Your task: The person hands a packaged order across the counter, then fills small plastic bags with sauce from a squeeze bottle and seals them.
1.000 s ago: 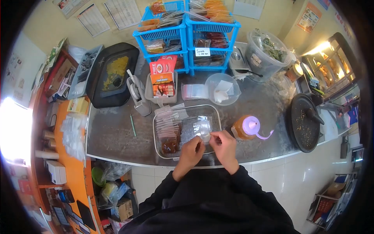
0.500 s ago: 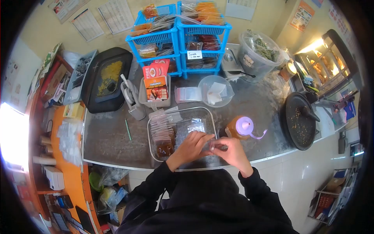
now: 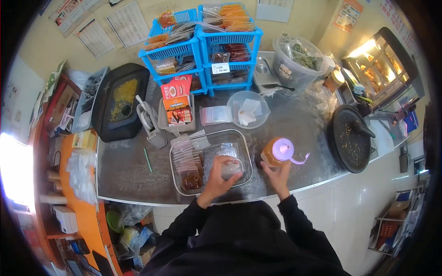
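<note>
My left hand [image 3: 219,180] holds a small clear plastic bag [image 3: 232,169] with its mouth rounded open, above the right part of a wire mesh basket [image 3: 249,146]. My right hand [image 3: 279,177] is closed around the near, lower side of a squeeze bottle [image 3: 270,155], which contains brown sauce and has a lilac cap. The bottle stands just right of the basket. On the basket's left side lies a row of flat clear packets [image 3: 186,158], with brown sauce-filled packets [image 3: 191,181] at the near end. More clear bags [image 3: 228,149] lie behind my left hand.
Blue tiered racks [image 3: 229,60] of packets stand at the back, near a round clear container [image 3: 248,110]. A tape dispenser [image 3: 151,124] and black tray [image 3: 120,103] are left. A stone mortar [image 3: 345,147] sits right. The counter's metal edge [image 3: 138,201] runs in front of me.
My hands have moved apart. My left hand keeps the small bag, now opened out, while my right hand has let go of it and taken hold of the sauce bottle.
</note>
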Demonstrator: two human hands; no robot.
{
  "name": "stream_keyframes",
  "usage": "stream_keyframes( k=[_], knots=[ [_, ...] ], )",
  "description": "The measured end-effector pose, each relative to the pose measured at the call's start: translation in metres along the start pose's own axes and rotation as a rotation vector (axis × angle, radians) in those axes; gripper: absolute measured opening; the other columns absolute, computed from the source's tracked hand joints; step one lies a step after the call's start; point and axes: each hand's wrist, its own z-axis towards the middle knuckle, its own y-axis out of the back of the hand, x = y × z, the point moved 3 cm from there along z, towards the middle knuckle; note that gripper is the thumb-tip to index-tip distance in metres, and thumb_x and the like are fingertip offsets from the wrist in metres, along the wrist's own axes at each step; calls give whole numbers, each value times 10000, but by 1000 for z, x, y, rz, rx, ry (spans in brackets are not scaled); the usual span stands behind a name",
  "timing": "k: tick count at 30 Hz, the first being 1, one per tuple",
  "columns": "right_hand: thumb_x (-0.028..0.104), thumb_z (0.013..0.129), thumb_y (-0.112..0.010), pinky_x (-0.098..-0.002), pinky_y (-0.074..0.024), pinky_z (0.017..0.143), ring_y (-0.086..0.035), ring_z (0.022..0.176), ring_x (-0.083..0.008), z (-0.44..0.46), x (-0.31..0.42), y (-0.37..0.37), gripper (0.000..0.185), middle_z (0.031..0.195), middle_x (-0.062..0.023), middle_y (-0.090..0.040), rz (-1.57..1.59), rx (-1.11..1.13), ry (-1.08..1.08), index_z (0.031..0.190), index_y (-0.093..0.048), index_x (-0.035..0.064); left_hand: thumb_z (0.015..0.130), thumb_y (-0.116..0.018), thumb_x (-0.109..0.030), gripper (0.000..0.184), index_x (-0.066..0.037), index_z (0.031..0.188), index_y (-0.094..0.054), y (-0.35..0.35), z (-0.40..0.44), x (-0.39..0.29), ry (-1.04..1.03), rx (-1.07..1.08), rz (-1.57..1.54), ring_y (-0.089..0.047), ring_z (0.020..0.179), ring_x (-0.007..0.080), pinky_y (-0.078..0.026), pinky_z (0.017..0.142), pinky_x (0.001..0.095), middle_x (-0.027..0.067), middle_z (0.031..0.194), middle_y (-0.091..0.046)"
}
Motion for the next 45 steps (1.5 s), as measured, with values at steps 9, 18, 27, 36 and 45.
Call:
stream_keyframes(
  k=[9, 18, 27, 36, 45],
  knots=[
    [147, 611, -835, -548, -346, 1073, -483, 1249, -370, 80, 49, -2, 821, 1338, -132, -507, -266, 352, 636, 1369, -521, 124, 775, -808, -102, 453, -51, 1141, -547, 12, 11, -8, 71, -190, -134, -525, 921, 172, -436, 874, 321, 63, 1051, -638],
    [126, 786, -682, -444, -352, 1079, -470, 1262, -207, 126, 115, 21, 543, 1318, 9, -510, -686, 294, 1163, 1290, -625, 322, 747, -844, -136, 441, -66, 1111, -605, 21, 23, -22, 13, -231, -30, -553, 900, 193, -452, 816, 325, 56, 1046, -641],
    [135, 853, -619, -410, -344, 1069, -485, 1226, -163, 122, 127, 26, 459, 1272, 30, -555, -732, 296, 1200, 1263, -653, 339, 718, -867, -123, 460, -71, 1098, -613, 18, 23, -24, 74, -249, -64, -562, 884, 209, -480, 765, 323, 59, 1033, -645],
    [70, 806, -622, -426, -344, 1064, -501, 1206, -182, 120, 120, 30, 522, 1266, 19, -559, -712, 318, 1144, 1268, -658, 310, 741, -855, -96, 457, -73, 1125, -609, 15, 26, -26, 3, -220, -21, -545, 888, 186, -502, 718, 304, 64, 1050, -615],
    [36, 771, -634, -439, -356, 1048, -510, 1184, -215, 113, 108, 42, 549, 1247, -5, -565, -698, 320, 1046, 1265, -664, 274, 735, -840, -28, 500, -67, 1160, -580, 6, 30, -20, -5, -167, 33, -579, 914, 118, -529, 648, 229, 60, 1077, -628]
  ],
)
